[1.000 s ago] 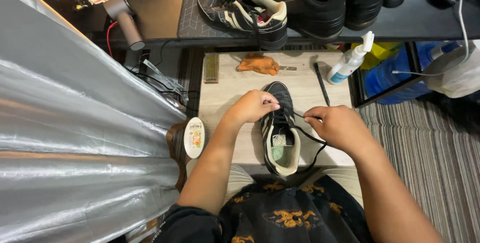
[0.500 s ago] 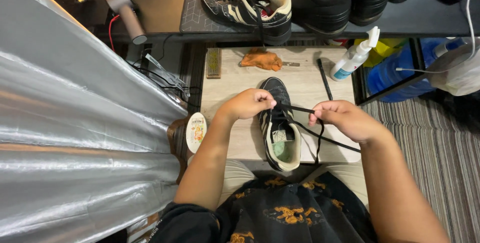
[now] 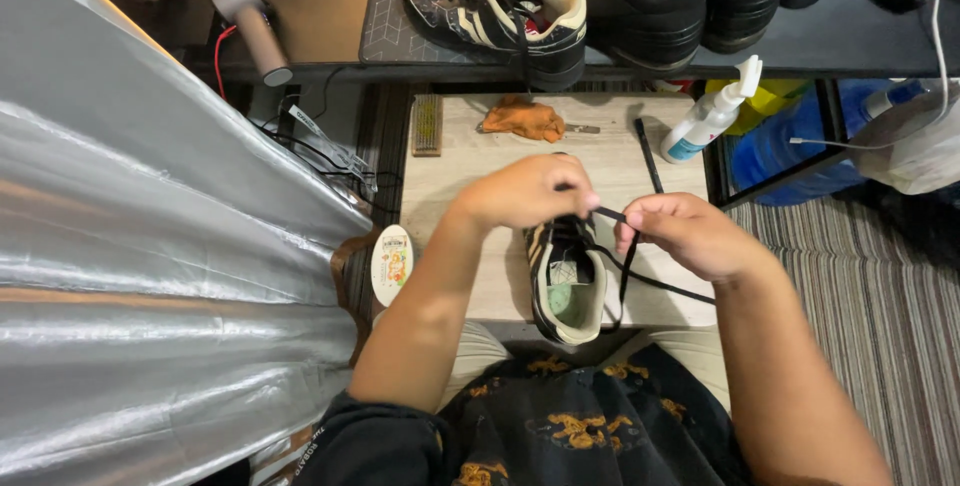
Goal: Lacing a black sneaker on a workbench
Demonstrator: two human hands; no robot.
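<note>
Far left: silver sheet (image 3: 130,276), then a round sticker-topped tin (image 3: 392,264) at the bench (image 3: 460,176) edge. Near centre: left hand (image 3: 525,191) closed, pinching the black lace (image 3: 612,214) above a dark striped shoe (image 3: 567,281) standing on the bench. Just right: right hand (image 3: 685,236) pinching the same lace, fingers curled, lace trailing down beside the shoe. Behind: brush (image 3: 427,126), orange cloth (image 3: 522,118), white spray bottle (image 3: 710,118).
</note>
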